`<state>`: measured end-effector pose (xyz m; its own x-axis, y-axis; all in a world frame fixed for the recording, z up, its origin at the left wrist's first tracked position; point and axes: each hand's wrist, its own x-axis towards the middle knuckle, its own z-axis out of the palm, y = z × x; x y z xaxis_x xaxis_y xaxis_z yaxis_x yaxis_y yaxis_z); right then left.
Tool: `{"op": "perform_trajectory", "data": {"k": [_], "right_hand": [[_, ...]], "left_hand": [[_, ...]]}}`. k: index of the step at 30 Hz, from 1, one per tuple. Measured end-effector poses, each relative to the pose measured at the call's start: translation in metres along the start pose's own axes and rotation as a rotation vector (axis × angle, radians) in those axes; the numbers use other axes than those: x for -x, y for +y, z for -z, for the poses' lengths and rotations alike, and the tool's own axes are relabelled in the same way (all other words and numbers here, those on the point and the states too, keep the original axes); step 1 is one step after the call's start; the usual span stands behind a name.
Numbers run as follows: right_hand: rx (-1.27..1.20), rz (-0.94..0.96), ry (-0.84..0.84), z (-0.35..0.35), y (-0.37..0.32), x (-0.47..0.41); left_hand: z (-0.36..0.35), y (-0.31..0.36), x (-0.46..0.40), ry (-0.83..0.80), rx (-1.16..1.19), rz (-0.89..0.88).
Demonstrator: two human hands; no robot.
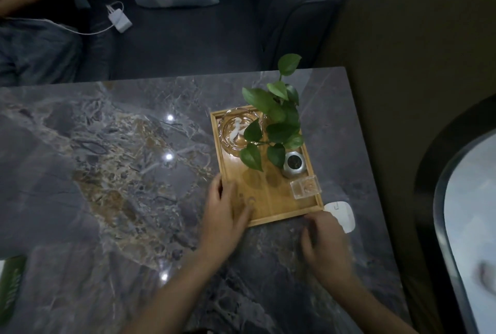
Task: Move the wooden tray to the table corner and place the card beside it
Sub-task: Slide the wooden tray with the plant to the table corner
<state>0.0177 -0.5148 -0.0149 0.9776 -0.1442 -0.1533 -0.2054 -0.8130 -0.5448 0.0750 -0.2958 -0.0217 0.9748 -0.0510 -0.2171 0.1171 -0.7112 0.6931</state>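
Wooden tray (pixel 271 199) on tabletop (pixel 107 172) nr far-right corner; left hand (pixel 224 207) fingers spread, gripping its corner. Right hand (pixel 326 242) loosely curled, blurred, beside card (pixel 345 215). Risk: abrupt push tips plant (pixel 276 119), glass dish (pixel 237 129)

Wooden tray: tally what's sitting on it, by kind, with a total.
Glass ashtray: 1
Leafy green plant: 1
Silver round pot: 1
Clear plastic box: 1
Total: 4
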Motion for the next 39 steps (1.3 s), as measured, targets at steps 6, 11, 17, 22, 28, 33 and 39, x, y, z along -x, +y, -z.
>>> {"op": "perform_trajectory", "data": {"k": [6, 11, 17, 22, 28, 33, 39], "right_hand": [[0.172, 0.406, -0.050, -0.016, 0.001, -0.012], [0.213, 0.394, -0.061, -0.022, 0.000, -0.022], [0.198, 0.365, -0.055, -0.023, 0.000, -0.026], [0.189, 0.342, -0.055, -0.022, 0.001, -0.031], [0.188, 0.299, -0.052, -0.015, 0.008, -0.043], [0.181, 0.273, -0.050, -0.008, 0.012, -0.050], [0.148, 0.230, -0.056, 0.000, 0.017, -0.056]], "left_hand": [[-0.014, -0.012, 0.018, -0.150, -0.126, -0.095], [-0.017, -0.012, 0.014, -0.171, -0.157, -0.165], [-0.017, -0.011, 0.012, -0.198, -0.179, -0.149], [-0.015, -0.006, 0.007, -0.208, -0.188, -0.154], [-0.022, 0.005, -0.008, -0.227, -0.180, -0.163], [-0.030, 0.012, -0.017, -0.232, -0.203, -0.180], [-0.038, 0.020, -0.025, -0.231, -0.229, -0.199]]}}
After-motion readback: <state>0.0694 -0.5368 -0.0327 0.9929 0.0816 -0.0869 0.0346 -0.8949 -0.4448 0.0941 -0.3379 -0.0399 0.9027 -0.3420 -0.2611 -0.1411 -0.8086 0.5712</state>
